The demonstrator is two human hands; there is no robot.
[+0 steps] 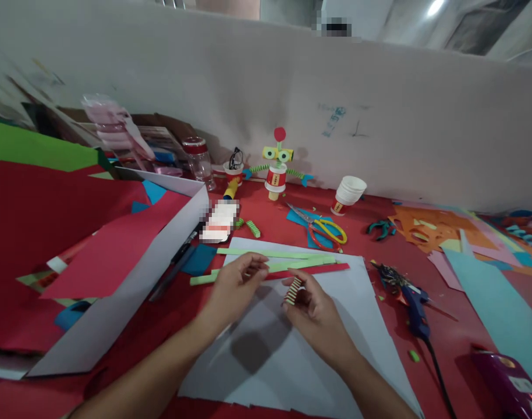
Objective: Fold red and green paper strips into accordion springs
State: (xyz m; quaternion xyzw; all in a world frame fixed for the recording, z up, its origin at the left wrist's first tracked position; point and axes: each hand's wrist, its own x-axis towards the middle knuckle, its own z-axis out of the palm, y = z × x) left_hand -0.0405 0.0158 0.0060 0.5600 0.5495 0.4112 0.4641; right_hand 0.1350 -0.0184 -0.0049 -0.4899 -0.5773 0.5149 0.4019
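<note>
Your right hand [318, 317] has its fingers clamped on a small pleated paper piece [293, 291] with pale and dark stripes, likely so its folds can't spring apart. Your left hand [235, 285] curls near it; whether its fingers pinch anything can't be told. Beneath, the large white sheet [292, 372] probably shields the red worktop [357, 233]. Light green paper strips [309, 262] and 1 red paper strip [336, 268] lie flat within reach. The blue glue gun [417, 311] sits rightward, its cable apart from the sheet.

Head-worn view, facing forward and down over both near hands [277, 291].
</note>
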